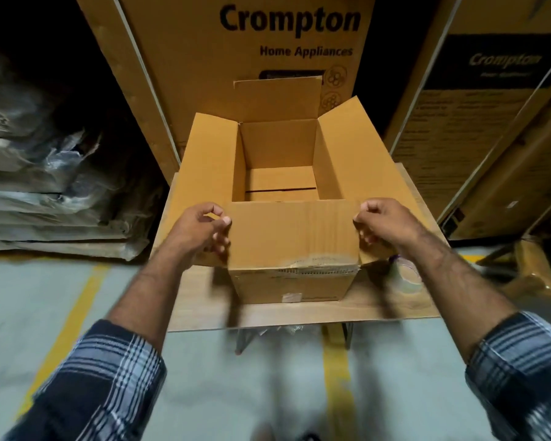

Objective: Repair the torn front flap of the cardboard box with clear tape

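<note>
An open brown cardboard box [277, 154] stands on a small table, its side and back flaps spread outward. The front flap [293, 233] points toward me. My left hand [204, 230] pinches the flap's left edge and my right hand [385, 224] pinches its right edge. Along the fold at the flap's base runs a torn strip [318, 265], with ragged corrugation and a shiny patch of tape showing. A roll of clear tape [409, 276] lies on the table to the right of the box, partly hidden behind my right forearm.
The wooden tabletop [204, 307] stands on thin metal legs over a grey floor with yellow lines [336, 377]. Tall Crompton cartons [236, 52] rise right behind the box. Plastic-wrapped flat stacks [45, 186] lie at the left, and more cartons [490, 138] stand at the right.
</note>
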{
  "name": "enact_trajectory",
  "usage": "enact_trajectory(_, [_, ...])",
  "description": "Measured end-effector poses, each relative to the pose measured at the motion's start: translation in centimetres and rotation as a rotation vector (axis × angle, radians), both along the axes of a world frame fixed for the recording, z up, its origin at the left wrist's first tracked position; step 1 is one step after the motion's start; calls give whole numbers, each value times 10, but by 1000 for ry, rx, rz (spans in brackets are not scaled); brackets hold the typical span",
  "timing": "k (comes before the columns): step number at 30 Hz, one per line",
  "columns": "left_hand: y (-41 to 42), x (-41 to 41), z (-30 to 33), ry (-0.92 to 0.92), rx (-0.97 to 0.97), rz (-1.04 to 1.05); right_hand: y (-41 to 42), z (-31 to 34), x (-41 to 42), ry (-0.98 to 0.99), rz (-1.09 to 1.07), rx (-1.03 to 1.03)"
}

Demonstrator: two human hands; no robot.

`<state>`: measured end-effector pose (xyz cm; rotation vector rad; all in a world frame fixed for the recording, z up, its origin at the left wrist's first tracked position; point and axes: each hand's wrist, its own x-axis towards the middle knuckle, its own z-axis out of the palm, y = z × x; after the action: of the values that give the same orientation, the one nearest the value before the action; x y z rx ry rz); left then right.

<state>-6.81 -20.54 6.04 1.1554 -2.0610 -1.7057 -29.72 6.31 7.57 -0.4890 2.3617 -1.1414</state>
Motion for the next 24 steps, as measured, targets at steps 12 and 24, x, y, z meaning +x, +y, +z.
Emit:
enact_trajectory(12, [26, -25, -44, -187, -543, 56, -9, -58, 44, 451, 90, 167])
enact_trajectory(24, [76, -3, -77, -83, -951, -233, 6, -96, 86, 725, 131, 187])
